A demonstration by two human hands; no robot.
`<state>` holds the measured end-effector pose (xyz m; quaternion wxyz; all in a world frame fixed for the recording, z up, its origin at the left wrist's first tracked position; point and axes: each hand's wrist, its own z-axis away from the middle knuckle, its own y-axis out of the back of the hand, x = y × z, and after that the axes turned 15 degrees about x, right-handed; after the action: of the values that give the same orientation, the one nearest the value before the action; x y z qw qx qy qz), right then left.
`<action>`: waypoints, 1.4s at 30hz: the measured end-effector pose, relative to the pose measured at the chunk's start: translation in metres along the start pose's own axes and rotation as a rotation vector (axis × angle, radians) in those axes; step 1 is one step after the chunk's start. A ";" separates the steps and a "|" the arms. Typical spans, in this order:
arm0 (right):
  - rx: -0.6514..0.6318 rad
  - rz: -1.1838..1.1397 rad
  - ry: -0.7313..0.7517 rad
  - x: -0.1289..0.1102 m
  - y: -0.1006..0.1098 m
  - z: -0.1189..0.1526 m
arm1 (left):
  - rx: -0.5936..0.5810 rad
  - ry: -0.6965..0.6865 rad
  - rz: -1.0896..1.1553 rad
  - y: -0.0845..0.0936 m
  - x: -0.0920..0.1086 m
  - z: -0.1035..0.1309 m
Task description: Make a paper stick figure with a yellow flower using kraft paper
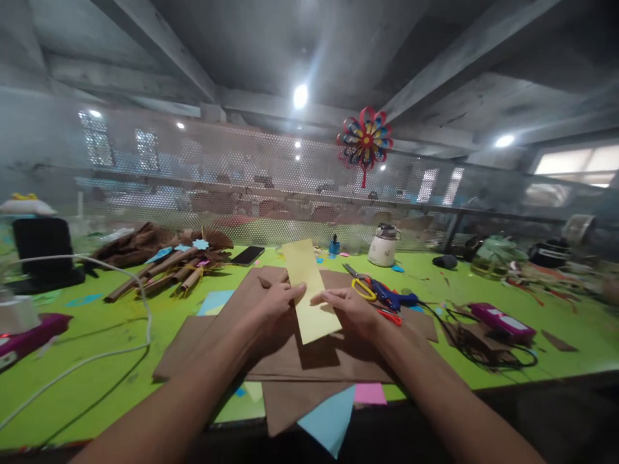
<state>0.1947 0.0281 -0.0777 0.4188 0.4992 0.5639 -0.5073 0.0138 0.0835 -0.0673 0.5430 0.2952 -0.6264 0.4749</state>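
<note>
A pale yellow strip of paper (312, 316) is held up in front of me, tilted, above brown paper sheets (271, 354). My left hand (278, 301) pinches its left edge, thumb on the front face. At the right edge, my right hand (351, 308) has its thumb and fingers closed on the same strip. Just beyond the right hand lie scissors with yellow handles (363, 290), a blue glue gun (391, 295) and a red-orange handle (391, 316). Blue paper (331, 419) and pink paper (370, 393) stick out under the brown sheets at the table's front edge.
Rolled brown paper pieces (169, 274) lie at the left, near a phone (248, 256) and a white cable (149, 316). A white flask (382, 246) stands at the back. On the right are a purple power strip (503, 322) and black cords. Mesh (232, 187) closes off the far side.
</note>
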 end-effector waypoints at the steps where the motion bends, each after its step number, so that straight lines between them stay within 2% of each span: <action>1: -0.019 0.002 0.012 -0.001 0.001 0.002 | 0.011 0.022 0.021 -0.001 0.000 0.002; 5: -0.023 -0.009 0.083 -0.008 0.009 0.006 | 0.023 0.060 0.122 -0.005 0.006 0.013; 9: -0.165 0.141 0.059 -0.012 0.010 0.012 | -0.015 0.088 0.147 -0.006 0.008 0.019; 11: -0.189 0.194 0.050 -0.010 0.009 0.014 | -0.032 0.075 0.143 -0.005 0.008 0.018; 15: -0.117 0.198 0.073 -0.006 0.005 0.014 | -0.027 0.064 0.083 -0.002 0.005 0.013; 19: -0.040 0.158 0.012 -0.002 -0.001 0.014 | -0.019 0.072 -0.003 0.000 0.000 0.010; 22: 0.007 0.088 -0.059 0.004 -0.004 0.013 | -0.084 0.044 0.020 -0.002 -0.006 0.009; 27: 0.130 0.019 -0.006 0.014 -0.005 0.004 | -0.073 -0.053 0.087 -0.006 -0.010 0.004; 35: 0.169 -0.009 0.009 0.019 -0.005 0.000 | -0.065 -0.009 0.165 -0.002 -0.013 -0.003; 42: 0.170 -0.028 -0.028 0.023 -0.005 -0.003 | -0.074 -0.046 0.124 -0.006 -0.007 0.008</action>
<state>0.1868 0.0342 -0.0993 0.3757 0.5179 0.5200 -0.5659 0.0179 0.0732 -0.0715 0.5087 0.2466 -0.6729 0.4772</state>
